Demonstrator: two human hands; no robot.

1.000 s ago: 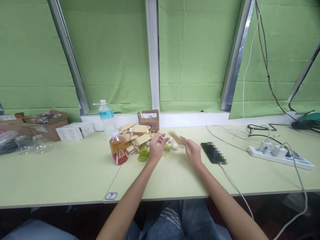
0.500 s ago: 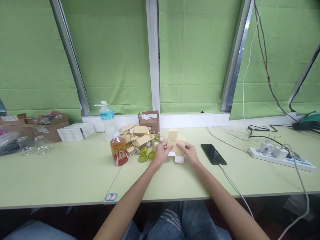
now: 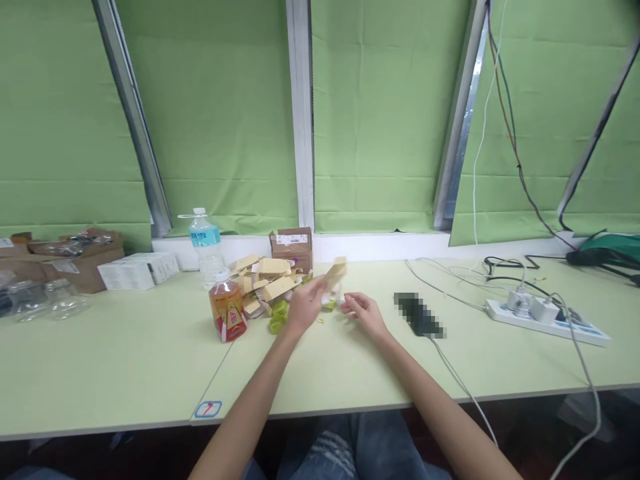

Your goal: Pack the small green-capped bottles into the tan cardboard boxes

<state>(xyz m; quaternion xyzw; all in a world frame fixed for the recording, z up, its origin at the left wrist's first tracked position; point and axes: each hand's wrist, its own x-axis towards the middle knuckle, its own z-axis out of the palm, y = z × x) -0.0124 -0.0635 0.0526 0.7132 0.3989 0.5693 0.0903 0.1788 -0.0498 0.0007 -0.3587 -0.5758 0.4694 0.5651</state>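
Observation:
My left hand point(image 3: 306, 304) is closed on a small pale-yellow cardboard box point(image 3: 336, 269), which is tilted and smeared by motion. To its right, my right hand point(image 3: 367, 315) is just above the table with its fingers loosely bent and apart; I see nothing held in it. Between the hands lie small green and white pieces point(image 3: 329, 305), partly hidden. Beside my left wrist are green plastic pieces point(image 3: 279, 316). A heap of similar yellow boxes point(image 3: 273, 268) lies behind them.
A red-labelled drink bottle point(image 3: 228, 310) and a large water bottle point(image 3: 206, 243) stand left of the heap. Behind it is a brown carton point(image 3: 291, 248). A phone point(image 3: 419, 315) on a cable and a power strip point(image 3: 547, 323) lie to the right. Glass jars point(image 3: 63, 299) are far left.
The box was held flat between both hands. Now only my left hand has it, tilted and turned, and my right hand has let go. The view has shifted slightly.

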